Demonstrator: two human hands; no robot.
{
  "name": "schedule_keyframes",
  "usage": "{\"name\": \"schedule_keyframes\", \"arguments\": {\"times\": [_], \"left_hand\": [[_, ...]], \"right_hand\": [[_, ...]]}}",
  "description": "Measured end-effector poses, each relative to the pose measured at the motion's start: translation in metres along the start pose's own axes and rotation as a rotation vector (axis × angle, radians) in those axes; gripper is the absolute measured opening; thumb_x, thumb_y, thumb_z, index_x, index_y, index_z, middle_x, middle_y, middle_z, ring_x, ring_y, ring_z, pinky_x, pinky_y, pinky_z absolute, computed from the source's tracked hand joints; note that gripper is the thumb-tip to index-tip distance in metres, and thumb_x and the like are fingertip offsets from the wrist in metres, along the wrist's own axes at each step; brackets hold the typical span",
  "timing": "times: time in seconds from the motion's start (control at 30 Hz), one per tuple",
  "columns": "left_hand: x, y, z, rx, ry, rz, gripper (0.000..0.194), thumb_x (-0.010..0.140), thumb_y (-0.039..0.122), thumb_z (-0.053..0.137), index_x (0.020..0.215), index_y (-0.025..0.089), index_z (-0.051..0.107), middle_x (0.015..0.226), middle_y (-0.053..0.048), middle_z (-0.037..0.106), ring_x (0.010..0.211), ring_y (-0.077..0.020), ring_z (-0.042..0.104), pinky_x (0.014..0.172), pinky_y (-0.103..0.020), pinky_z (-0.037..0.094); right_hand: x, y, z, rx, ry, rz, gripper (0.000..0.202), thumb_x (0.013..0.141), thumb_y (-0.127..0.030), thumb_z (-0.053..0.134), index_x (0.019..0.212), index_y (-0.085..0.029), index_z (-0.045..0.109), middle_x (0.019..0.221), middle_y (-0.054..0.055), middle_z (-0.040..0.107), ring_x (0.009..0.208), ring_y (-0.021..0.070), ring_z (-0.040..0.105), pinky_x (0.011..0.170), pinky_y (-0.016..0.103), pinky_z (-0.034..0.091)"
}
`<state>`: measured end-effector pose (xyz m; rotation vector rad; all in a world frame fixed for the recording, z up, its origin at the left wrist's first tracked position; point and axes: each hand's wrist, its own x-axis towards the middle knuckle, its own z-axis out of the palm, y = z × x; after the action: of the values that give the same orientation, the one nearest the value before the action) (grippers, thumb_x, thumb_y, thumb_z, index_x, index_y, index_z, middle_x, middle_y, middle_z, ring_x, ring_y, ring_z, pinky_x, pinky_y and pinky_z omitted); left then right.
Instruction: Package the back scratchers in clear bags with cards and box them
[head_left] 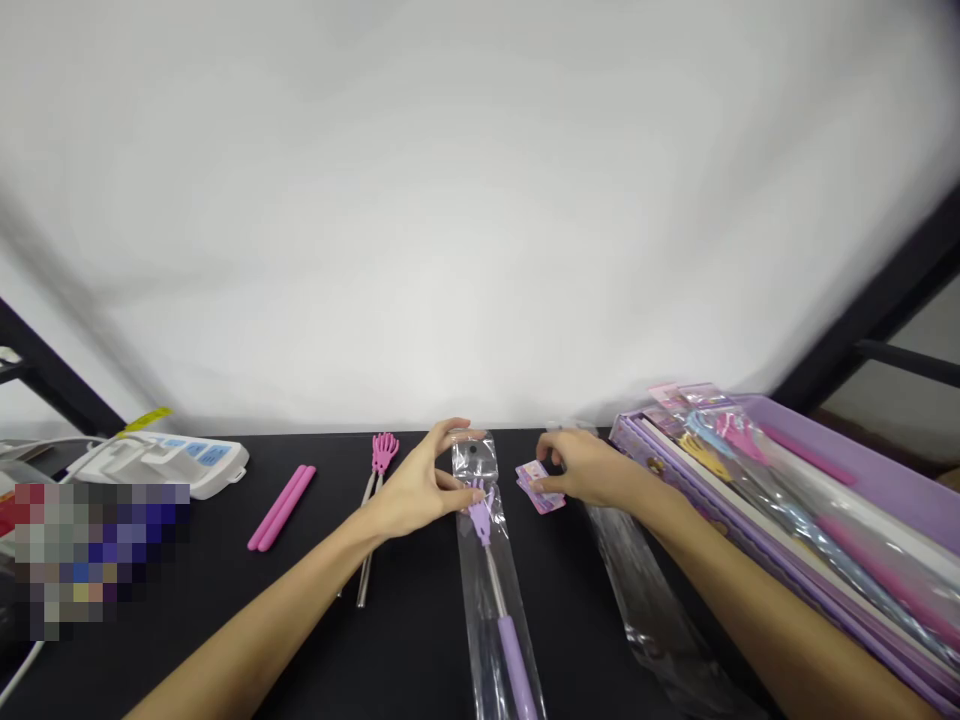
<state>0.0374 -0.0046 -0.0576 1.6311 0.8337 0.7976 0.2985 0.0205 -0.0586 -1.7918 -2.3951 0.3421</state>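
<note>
A clear plastic bag (474, 590) lies lengthwise in front of me with a purple back scratcher (495, 575) inside it. My left hand (429, 482) holds the bag near its top, the thumb by the scratcher's claw and the fingers at the upper edge. To the right, my right hand (579, 468) pinches at a small stack of printed purple-pink cards (541, 488) on the black table. Beneath my right forearm lie more clear plastic bags (637, 590). Partly hidden behind my left hand are pink-clawed metal scratcher rods (384, 455).
Two pink handle tubes (282, 508) lie left on the table (300, 620). Farther left are a white power strip (172, 462) and cables. A purple box (832, 440) at right holds several bagged back scratchers (795, 510). A white wall (465, 220) stands behind.
</note>
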Motion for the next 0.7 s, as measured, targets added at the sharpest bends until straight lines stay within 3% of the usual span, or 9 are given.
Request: {"name": "schedule_keyframes", "arguments": {"times": [0.13, 0.27, 0.53, 0.6, 0.7], "left_hand": [[-0.001, -0.002, 0.005, 0.027, -0.023, -0.002, 0.074, 0.077, 0.021, 0.072, 0.138, 0.031, 0.032, 0.154, -0.017, 0.031, 0.067, -0.0115, 0.07, 0.059, -0.027, 0.056], [-0.002, -0.001, 0.006, 0.043, -0.026, 0.003, 0.072, 0.076, 0.021, 0.071, 0.137, 0.027, 0.034, 0.152, -0.019, 0.034, 0.064, -0.0107, 0.069, 0.058, -0.027, 0.057], [-0.003, -0.002, 0.008, 0.061, -0.052, 0.009, 0.073, 0.076, 0.019, 0.07, 0.139, 0.028, 0.034, 0.15, -0.019, 0.037, 0.063, -0.0101, 0.068, 0.06, -0.029, 0.057], [-0.003, -0.004, 0.008, 0.07, -0.055, 0.006, 0.074, 0.076, 0.019, 0.069, 0.14, 0.028, 0.033, 0.15, -0.018, 0.037, 0.064, -0.0106, 0.068, 0.059, -0.028, 0.057], [-0.003, -0.005, 0.009, 0.072, -0.061, -0.009, 0.079, 0.077, 0.017, 0.069, 0.144, 0.031, 0.029, 0.149, -0.018, 0.038, 0.064, -0.0101, 0.067, 0.058, -0.027, 0.055]], "right_hand": [[0.001, -0.001, -0.002, 0.058, 0.025, -0.047, 0.024, 0.07, -0.029, 0.071, 0.087, -0.019, 0.06, 0.09, 0.006, 0.064, 0.083, 0.0202, 0.057, 0.07, 0.028, 0.04], [0.002, -0.001, -0.003, 0.092, 0.013, -0.04, 0.033, 0.07, -0.032, 0.072, 0.098, -0.018, 0.062, 0.096, 0.009, 0.062, 0.087, 0.0221, 0.057, 0.076, 0.031, 0.041], [0.001, -0.001, -0.006, 0.229, 0.031, -0.088, 0.024, 0.066, -0.028, 0.073, 0.08, -0.019, 0.055, 0.089, 0.006, 0.062, 0.083, 0.0205, 0.055, 0.073, 0.03, 0.041], [-0.003, -0.005, -0.015, 0.329, -0.027, -0.093, 0.023, 0.068, -0.028, 0.071, 0.079, -0.02, 0.054, 0.079, 0.002, 0.06, 0.074, 0.0179, 0.053, 0.066, 0.029, 0.039], [-0.013, -0.018, -0.033, 0.564, -0.253, -0.167, 0.017, 0.075, -0.03, 0.068, 0.082, -0.019, 0.058, 0.07, -0.002, 0.06, 0.066, 0.0147, 0.053, 0.062, 0.027, 0.04]]}}
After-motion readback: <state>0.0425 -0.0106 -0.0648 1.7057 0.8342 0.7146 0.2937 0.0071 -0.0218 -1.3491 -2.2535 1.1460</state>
